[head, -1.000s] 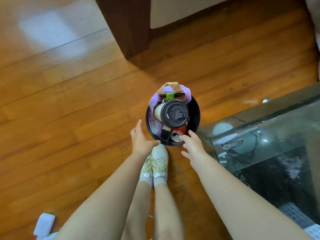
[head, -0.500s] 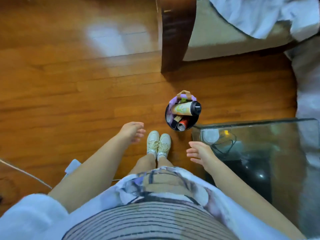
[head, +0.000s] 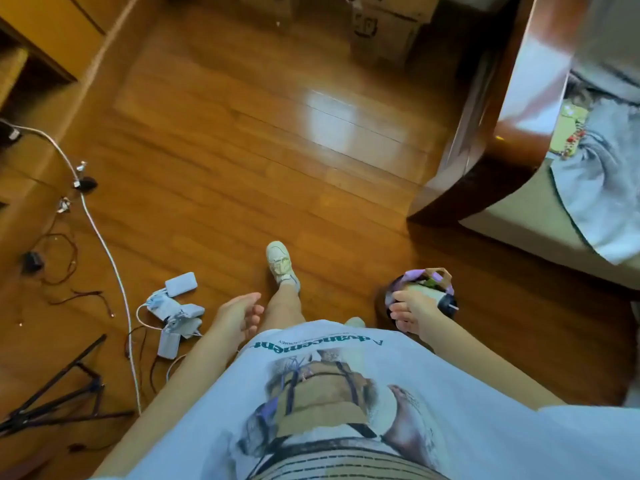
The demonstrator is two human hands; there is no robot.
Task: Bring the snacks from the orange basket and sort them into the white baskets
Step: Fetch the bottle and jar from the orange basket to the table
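The wooden floor (head: 242, 161) fills the view, with a white T-shirt (head: 346, 393) below. A dark round bin (head: 450, 301), stuffed with a purple bag and a cup, stands on the floor by the sofa. The right hand (head: 412, 311) hangs in front of it, fingers (head: 398, 308) loosely spread; contact cannot be told. The left hand (head: 239, 317) hangs relaxed, holding nothing

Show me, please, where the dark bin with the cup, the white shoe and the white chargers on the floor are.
dark bin (head: 390, 296), head view: its left rim.
white shoe (head: 279, 260), head view: its upper.
white chargers (head: 180, 283), head view: the top block.
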